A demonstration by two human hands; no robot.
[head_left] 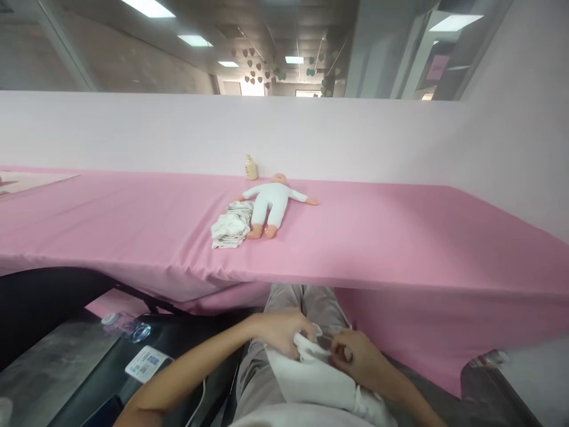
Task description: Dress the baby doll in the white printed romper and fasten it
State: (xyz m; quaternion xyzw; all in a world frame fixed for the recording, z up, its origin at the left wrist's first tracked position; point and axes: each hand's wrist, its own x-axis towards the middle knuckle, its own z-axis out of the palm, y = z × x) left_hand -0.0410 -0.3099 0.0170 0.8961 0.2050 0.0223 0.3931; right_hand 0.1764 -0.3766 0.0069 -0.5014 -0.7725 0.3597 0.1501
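- Gripping bunched edge of white cloth [313,379]: L hand [284,333], fingers curled in, at cloth's upper L part.
- R hand [361,354]: fingers bent, thumb pressed in, pinching same cloth approx. opp. L hand; narrow stretch of fabric runs betw. the two.
- White cloth, 1 pc.: lying across grey trousers [256,365]; upper edge gathered, rest spread twd. body.
- Black seat [89,379], 1: L of person, just beside legs.
- Dark flat obj. [104,412]: on seat, partly cut off at btm. of view; ID unclear.
- Card [148,363], white, w/ QR-type code: flat on seat, nr. L forearm.
- Clear plastic btl. [127,326]: on its side, just beyond card.
- Pink tablecloth [377,237]: smooth on top, hanging down in front.
- Folded cloths [231,230], whitish, stacked, qty. unclear: on tablecloth, just beside doll, L side.
- Doll [272,198], white suit: lying flat, arms spread, feet twd. person.
- Pump btl. [251,168], pale yellow: upright, L of doll's head, nr. wall [133,130] (white).
- Above wall: heart shapes [260,66], hanging, plus ceiling lights [149,7], lit.
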